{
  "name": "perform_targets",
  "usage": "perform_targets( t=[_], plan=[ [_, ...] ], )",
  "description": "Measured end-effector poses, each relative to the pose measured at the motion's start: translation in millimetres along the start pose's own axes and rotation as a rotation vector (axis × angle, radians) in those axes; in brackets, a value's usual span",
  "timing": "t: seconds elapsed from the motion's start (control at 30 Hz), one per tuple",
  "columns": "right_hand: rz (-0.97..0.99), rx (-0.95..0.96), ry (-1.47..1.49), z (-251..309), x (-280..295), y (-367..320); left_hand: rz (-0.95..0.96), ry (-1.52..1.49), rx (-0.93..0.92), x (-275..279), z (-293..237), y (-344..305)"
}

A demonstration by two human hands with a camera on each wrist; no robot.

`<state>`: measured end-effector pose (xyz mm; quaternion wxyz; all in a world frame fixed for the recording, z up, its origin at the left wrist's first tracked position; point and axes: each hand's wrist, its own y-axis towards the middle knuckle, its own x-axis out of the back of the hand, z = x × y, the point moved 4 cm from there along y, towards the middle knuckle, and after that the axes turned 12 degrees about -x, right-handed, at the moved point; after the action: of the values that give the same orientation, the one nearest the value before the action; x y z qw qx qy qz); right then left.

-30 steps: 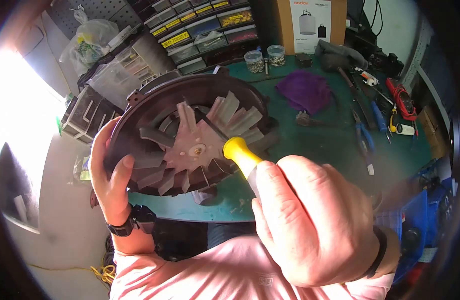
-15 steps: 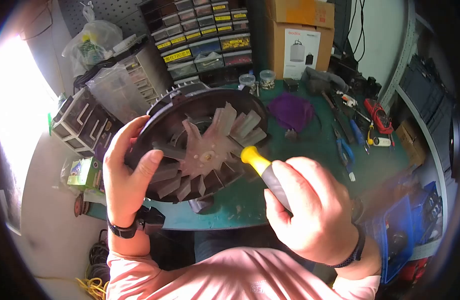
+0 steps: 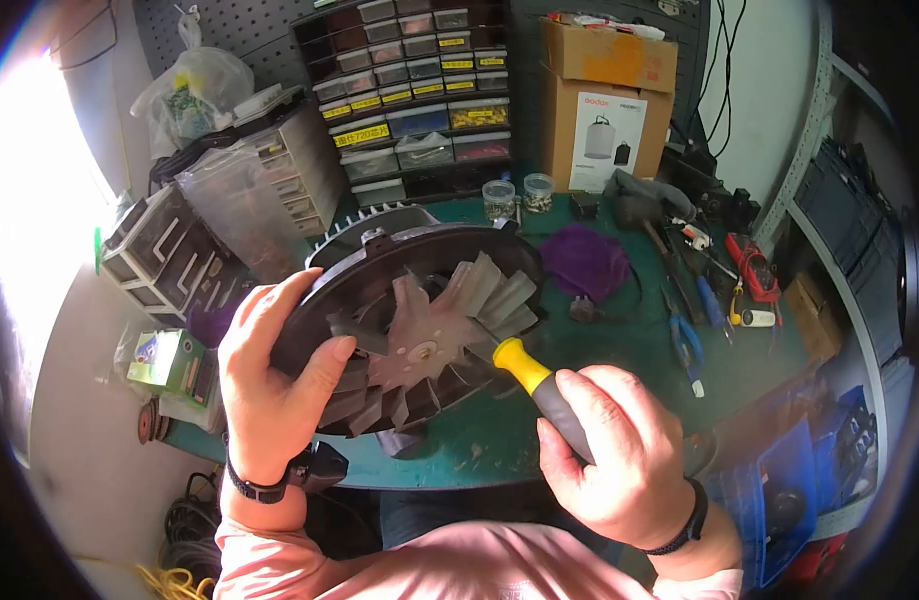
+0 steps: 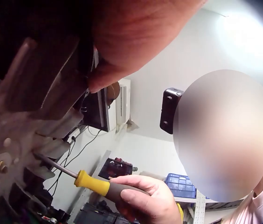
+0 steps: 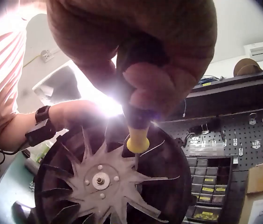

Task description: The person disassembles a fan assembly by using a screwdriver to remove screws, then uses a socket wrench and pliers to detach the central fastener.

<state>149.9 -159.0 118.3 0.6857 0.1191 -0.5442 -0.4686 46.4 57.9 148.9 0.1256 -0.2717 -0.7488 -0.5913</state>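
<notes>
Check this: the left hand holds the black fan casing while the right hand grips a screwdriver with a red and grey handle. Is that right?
One slip: the screwdriver has a yellow and grey handle, not red, in the head view. The left hand holds the black fan casing, the right hand the screwdriver.

— Head view?
— From above, facing forward and down across the bench (image 3: 619,350).
— Wrist views?
— Close; left faces upward past the fan wheel (image 4: 17,140), right faces it. Both share the screwdriver (image 4: 91,183).
</notes>
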Motion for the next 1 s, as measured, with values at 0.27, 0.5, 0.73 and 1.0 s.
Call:
perform_targets(
  t=[0.27, 0.5, 0.73, 1.0],
  plan=[
    [-0.028, -0.041, 0.054, -0.7, -3.3, -3.9, -0.03, 0.03, -0.012, -3.6, 3.9, -4.2],
    [0.01, -0.001, -0.019, 2.9, -6.6, -10.6, -0.012, 0.059, 0.005, -3.5, 3.5, -4.5],
    [0.018, 0.01, -0.073, 7.7, -5.3, -10.8, -0.007, 0.076, -0.019, -3.4, 4.9, -4.6],
    [-0.019, -0.017, 0.013, 0.2, -11.7, -13.8, -0.004, 0.075, -0.022, -3.2, 4.2, -3.8]
  ],
)
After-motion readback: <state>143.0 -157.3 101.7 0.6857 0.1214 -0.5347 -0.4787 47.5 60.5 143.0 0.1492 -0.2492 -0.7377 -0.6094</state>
